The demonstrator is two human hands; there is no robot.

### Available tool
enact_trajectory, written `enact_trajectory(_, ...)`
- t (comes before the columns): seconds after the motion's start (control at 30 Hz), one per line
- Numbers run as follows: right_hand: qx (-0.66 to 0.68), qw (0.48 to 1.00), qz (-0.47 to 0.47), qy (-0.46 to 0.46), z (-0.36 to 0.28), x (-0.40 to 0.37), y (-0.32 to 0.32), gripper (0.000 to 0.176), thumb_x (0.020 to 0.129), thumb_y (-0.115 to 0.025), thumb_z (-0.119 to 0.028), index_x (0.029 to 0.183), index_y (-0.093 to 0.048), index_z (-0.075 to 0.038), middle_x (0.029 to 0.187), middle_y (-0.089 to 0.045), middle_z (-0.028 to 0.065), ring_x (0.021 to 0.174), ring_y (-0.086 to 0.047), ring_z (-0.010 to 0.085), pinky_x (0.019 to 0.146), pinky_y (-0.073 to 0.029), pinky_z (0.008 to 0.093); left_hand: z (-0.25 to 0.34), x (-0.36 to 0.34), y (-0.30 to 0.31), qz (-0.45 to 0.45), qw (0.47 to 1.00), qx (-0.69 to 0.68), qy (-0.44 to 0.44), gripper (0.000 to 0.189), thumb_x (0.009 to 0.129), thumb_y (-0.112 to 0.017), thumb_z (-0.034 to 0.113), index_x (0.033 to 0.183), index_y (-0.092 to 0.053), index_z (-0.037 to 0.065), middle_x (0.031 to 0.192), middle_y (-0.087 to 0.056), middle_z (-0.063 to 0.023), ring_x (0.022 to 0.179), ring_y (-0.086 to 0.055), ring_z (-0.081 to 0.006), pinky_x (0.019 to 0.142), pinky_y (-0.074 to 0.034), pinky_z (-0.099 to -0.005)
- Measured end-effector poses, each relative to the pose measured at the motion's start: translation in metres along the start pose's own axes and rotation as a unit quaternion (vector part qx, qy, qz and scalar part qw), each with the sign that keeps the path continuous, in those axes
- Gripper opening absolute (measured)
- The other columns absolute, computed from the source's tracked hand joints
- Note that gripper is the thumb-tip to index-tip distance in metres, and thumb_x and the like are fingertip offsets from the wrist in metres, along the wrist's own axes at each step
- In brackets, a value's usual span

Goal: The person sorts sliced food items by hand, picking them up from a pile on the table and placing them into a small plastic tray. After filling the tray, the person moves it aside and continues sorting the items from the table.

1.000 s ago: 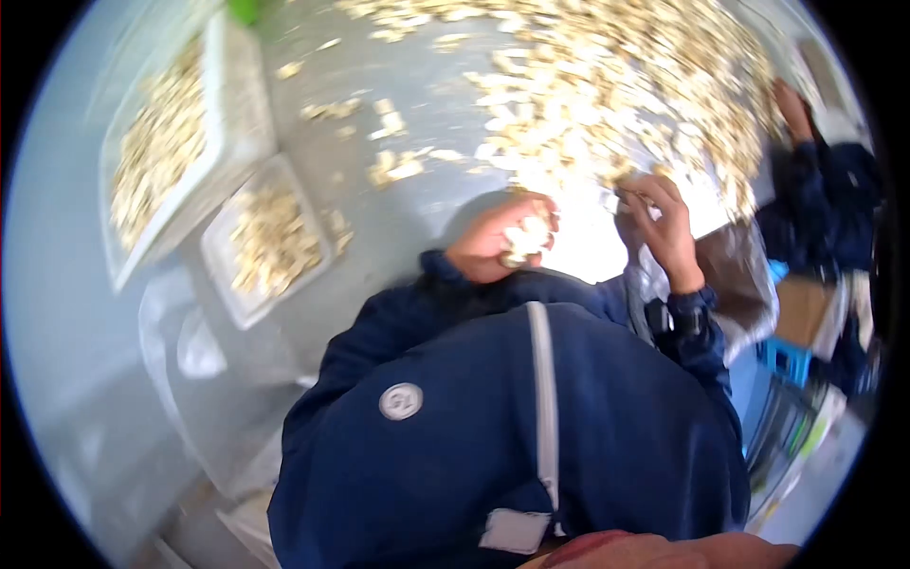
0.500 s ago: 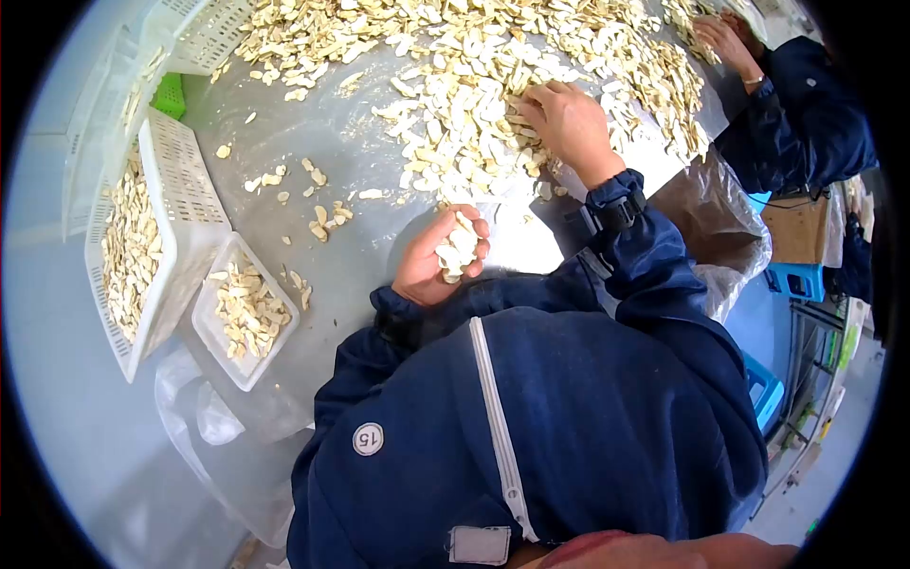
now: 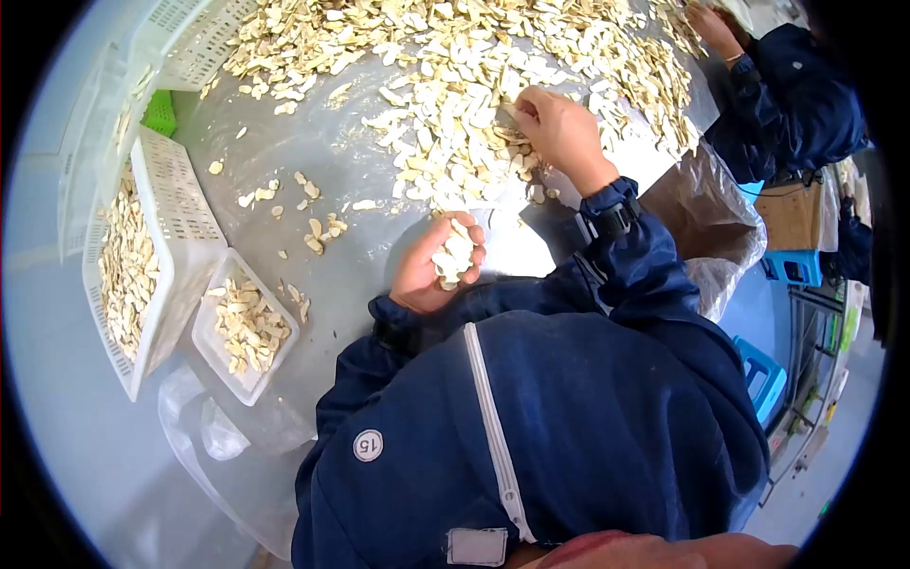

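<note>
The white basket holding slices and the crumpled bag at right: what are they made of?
White basket: probably rigid, matte plastic, given its regular rows of holes. Crumpled bag: likely thin, shiny plastic film, from its creases and bright highlights.

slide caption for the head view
Left hand cupping pale slices, right hand at the heap on a metal table

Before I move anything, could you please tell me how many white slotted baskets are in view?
2: one basket on the left beside the small tray, holding pale slices; another basket farther back, beyond the green basket. Others may be hidden behind plastic.
</note>
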State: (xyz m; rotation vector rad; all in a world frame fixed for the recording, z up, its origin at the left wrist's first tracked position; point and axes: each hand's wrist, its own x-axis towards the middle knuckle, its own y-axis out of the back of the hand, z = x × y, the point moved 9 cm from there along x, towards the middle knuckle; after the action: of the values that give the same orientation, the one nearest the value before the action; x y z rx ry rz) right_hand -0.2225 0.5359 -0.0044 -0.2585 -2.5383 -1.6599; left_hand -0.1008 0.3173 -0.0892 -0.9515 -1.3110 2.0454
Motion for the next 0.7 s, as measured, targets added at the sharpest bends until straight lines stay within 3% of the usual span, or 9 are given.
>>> enact_trajectory(0.13, 0.1, 0.995, -0.008, -0.025, 0.005, -0.02, 0.013, 0.021, 0.094, -0.071, -0.029, 0.105, -0.075, -0.011, 0.084, -0.076, 0.011, 0.077, -0.074, 0.0291, 0.07, -0.058, 0.039, 0.0, 0.001, 0.002, 0.0, 1.0, 0.003, -0.002, 0.038, 0.114, -0.042, 0.039, 0.128, -0.06, 0.009, 0.115, -0.065, -0.0126, 0.092, -0.063, -0.0231, 0.066, -0.054, -0.0325)
enact_trajectory(0.2, 0.318, 0.933, -0.151, -0.076, -0.009, -0.041, 0.005, 0.027, 0.098, -0.074, -0.027, 0.115, -0.076, -0.007, 0.092, -0.077, 0.0069, 0.081, -0.071, 0.0158, 0.075, -0.056, 0.0304, -0.002, 0.002, 0.001, -0.005, 1.0, -0.003, 0.001, 0.04, 0.114, -0.04, 0.041, 0.129, -0.059, 0.009, 0.115, -0.065, -0.0131, 0.093, -0.064, -0.0234, 0.065, -0.054, -0.0321)
enact_trajectory(0.27, 0.409, 0.893, -0.186, -0.016, -0.03, -0.056, 0.009, 0.029, 0.098, -0.077, -0.028, 0.116, -0.075, -0.005, 0.101, -0.078, 0.0058, 0.088, -0.069, 0.0125, 0.079, -0.056, 0.0284, 0.0, 0.003, -0.004, 0.017, 1.0, 0.002, -0.002, 0.041, 0.114, -0.039, 0.043, 0.13, -0.059, 0.01, 0.114, -0.065, -0.0132, 0.093, -0.064, -0.0238, 0.065, -0.054, -0.0316)
enact_trajectory(0.3, 0.372, 0.912, -0.171, -0.018, -0.029, -0.058, 0.015, 0.029, 0.092, -0.081, -0.025, 0.116, -0.076, -0.009, 0.104, -0.077, 0.0062, 0.096, -0.07, 0.0188, 0.085, -0.057, 0.0309, 0.001, 0.003, -0.006, 0.028, 1.0, 0.005, -0.006, 0.042, 0.115, -0.038, 0.043, 0.13, -0.059, 0.011, 0.114, -0.066, -0.0133, 0.093, -0.064, -0.0239, 0.064, -0.054, -0.0313)
enact_trajectory(0.4, 0.055, 0.985, 0.014, 0.16, -0.03, -0.064, 0.033, 0.032, 0.087, -0.082, -0.022, 0.118, -0.077, -0.014, 0.103, -0.076, 0.0065, 0.1, -0.069, 0.0268, 0.088, -0.057, 0.0359, 0.002, 0.001, -0.008, 0.043, 0.999, 0.019, -0.003, 0.04, 0.115, -0.039, 0.043, 0.13, -0.059, 0.012, 0.115, -0.065, -0.0134, 0.094, -0.064, -0.0245, 0.063, -0.054, -0.0307)
enact_trajectory(0.43, 0.069, 0.986, -0.005, 0.154, -0.026, -0.067, 0.028, 0.028, 0.086, -0.078, -0.013, 0.114, -0.077, -0.013, 0.104, -0.074, 0.0087, 0.098, -0.067, 0.0353, 0.088, -0.055, 0.0404, 0.001, 0.001, -0.006, 0.035, 0.999, 0.017, 0.0, 0.039, 0.114, -0.04, 0.042, 0.128, -0.059, 0.012, 0.115, -0.065, -0.0135, 0.095, -0.063, -0.0243, 0.063, -0.054, -0.0308)
enact_trajectory(0.57, 0.041, 0.996, 0.007, 0.082, 0.005, -0.071, 0.028, 0.013, 0.089, -0.074, -0.015, 0.101, -0.075, -0.013, 0.102, -0.074, 0.0057, 0.099, -0.067, 0.0314, 0.082, -0.055, 0.0409, -0.004, 0.001, 0.007, 0.012, 1.0, 0.007, 0.006, 0.033, 0.113, -0.044, 0.04, 0.122, -0.059, 0.011, 0.116, -0.064, -0.0132, 0.095, -0.063, -0.0236, 0.063, -0.053, -0.0308)
enact_trajectory(0.67, -0.032, 0.987, 0.138, 0.074, 0.016, -0.073, 0.05, 0.017, 0.09, -0.07, -0.01, 0.105, -0.076, -0.013, 0.101, -0.074, 0.0074, 0.099, -0.068, 0.0322, 0.085, -0.055, 0.0439, -0.002, 0.001, 0.004, 0.008, 1.0, 0.011, 0.002, 0.029, 0.112, -0.047, 0.037, 0.118, -0.058, 0.011, 0.115, -0.063, -0.0123, 0.093, -0.061, -0.0226, 0.063, -0.053, -0.0303)
enact_trajectory(0.7, -0.009, 0.988, 0.128, 0.085, 0.012, -0.072, 0.05, 0.018, 0.09, -0.07, -0.01, 0.107, -0.076, -0.013, 0.101, -0.074, 0.0075, 0.098, -0.068, 0.0324, 0.086, -0.055, 0.0443, -0.002, 0.0, 0.003, 0.008, 1.0, 0.015, 0.0, 0.028, 0.112, -0.048, 0.037, 0.116, -0.058, 0.011, 0.114, -0.062, -0.0118, 0.093, -0.061, -0.0223, 0.063, -0.052, -0.0301)
